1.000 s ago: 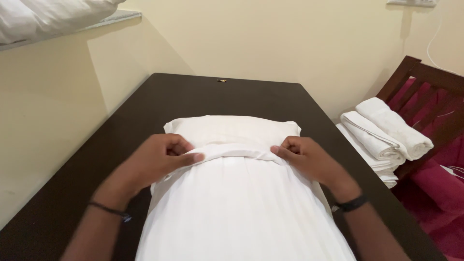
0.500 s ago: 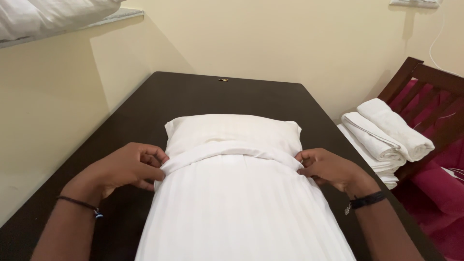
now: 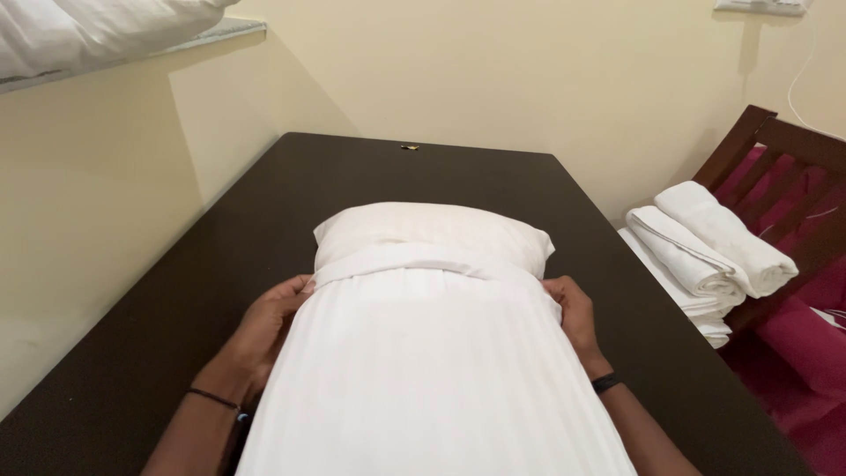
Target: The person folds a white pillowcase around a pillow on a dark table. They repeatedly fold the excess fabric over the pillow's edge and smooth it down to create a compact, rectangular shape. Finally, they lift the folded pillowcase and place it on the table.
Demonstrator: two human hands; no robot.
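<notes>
Head view: white pillow [image 3: 432, 234] is being held lengthwise on dark table [image 3: 264, 203], far end bare, rest sheathed in striped white pillowcase [image 3: 432, 370]. Case edge is being pinched by left hand [image 3: 269, 330] at left side, fingers clenched on fabric; right hand [image 3: 577, 317] likewise at right side. Since half second ago, hands are being spread wider, lower along sides. Rolled white towels [image 3: 705, 251] are being kept beside table, right.
</notes>
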